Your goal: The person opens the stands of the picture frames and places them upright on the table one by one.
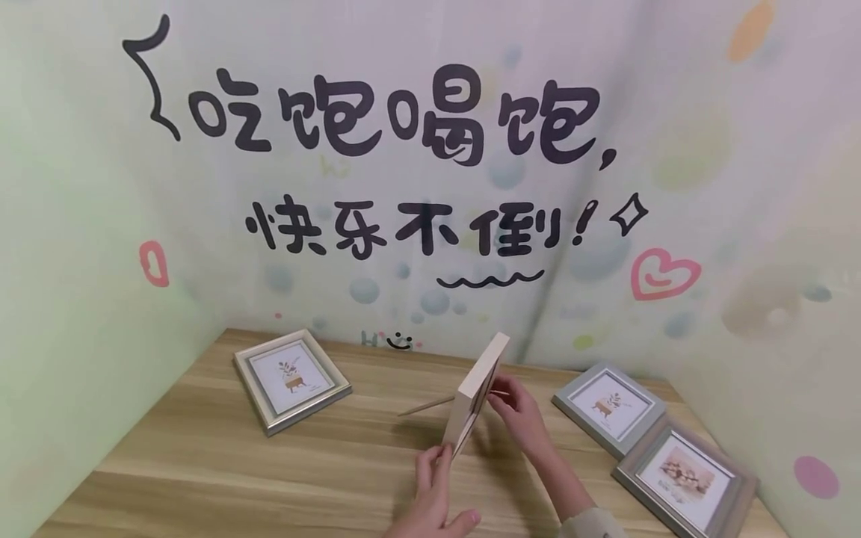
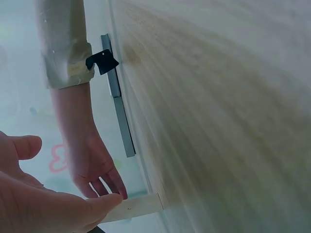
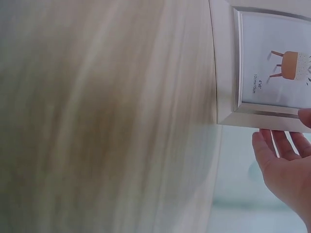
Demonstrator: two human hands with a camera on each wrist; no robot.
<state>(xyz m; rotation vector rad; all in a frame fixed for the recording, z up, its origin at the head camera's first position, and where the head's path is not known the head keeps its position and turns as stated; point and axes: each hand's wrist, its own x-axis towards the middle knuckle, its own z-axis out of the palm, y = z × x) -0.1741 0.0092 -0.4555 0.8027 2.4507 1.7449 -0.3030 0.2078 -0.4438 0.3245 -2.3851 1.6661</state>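
A cream picture frame (image 1: 460, 415) stands on edge on the wooden table (image 1: 235, 486), seen nearly side-on in the head view. Its front, with a printed chair picture (image 3: 286, 68), shows in the right wrist view. A thin tan leg (image 1: 425, 407) sticks out to the left behind it. My right hand (image 1: 518, 415) grips the far side of the frame, its thumb over the front border and its fingers at the edge. With extended fingers, my left hand (image 1: 433, 486) touches the near lower edge, its thumb held away from the frame.
A silver-edged picture frame (image 1: 292, 381) lies face up at the back left. To the right lie a grey-blue frame (image 1: 572, 396) and a brown-grey frame (image 1: 635, 474), touching each other. A printed curtain (image 1: 430, 314) closes off the back of the table.
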